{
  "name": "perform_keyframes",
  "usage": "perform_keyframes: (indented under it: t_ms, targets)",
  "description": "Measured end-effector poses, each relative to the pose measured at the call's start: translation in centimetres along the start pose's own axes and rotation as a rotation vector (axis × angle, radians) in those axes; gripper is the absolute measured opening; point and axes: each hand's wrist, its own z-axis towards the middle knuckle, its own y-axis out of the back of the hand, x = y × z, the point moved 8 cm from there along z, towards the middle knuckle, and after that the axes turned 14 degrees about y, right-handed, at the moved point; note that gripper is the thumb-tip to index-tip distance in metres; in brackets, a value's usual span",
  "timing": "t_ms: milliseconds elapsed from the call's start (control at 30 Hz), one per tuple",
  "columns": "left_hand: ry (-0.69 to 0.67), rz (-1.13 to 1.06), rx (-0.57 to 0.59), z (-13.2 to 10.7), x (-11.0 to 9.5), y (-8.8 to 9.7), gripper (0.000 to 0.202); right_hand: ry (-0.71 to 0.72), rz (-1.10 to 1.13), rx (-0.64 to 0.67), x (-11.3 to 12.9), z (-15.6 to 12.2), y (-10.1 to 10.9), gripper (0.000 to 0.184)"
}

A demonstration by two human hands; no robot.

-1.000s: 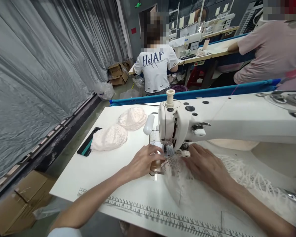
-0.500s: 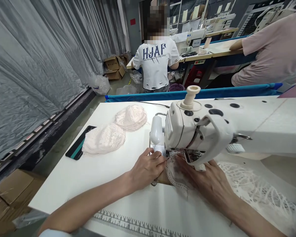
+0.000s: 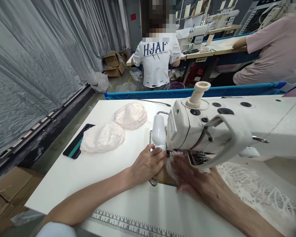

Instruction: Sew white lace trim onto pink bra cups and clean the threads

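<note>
My left hand rests on the white table just left of the needle. Its fingers are pressed together on the edge of a white lace fabric under the presser foot. My right hand lies on the same lace below the white sewing machine head. It is smeared by motion and partly hidden by the head. The lace trails away to the right across the table.
Two stacks of pale lace cups sit at the left, the nearer one on a dark flat card. A ruler scale runs along the front edge. Two people work at benches behind. Cardboard boxes lie on the floor at left.
My view has moved closer to and above the machine head. The left hand stays at the needle; the right hand has slid slightly under the head and is now blurred.
</note>
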Motion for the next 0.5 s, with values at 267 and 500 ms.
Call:
perform_keyframes:
  t_ms: [267,500]
  targets:
    - [-0.056,-0.173,0.057,-0.9,-0.7,-0.3,0.021,0.055,0.081,-0.055,2.3,0.1,0.7,0.030]
    - [0.030,-0.203,0.024,-0.8,0.0,-0.8,0.021,0.055,0.094,-0.089,2.0,0.1,0.5,0.021]
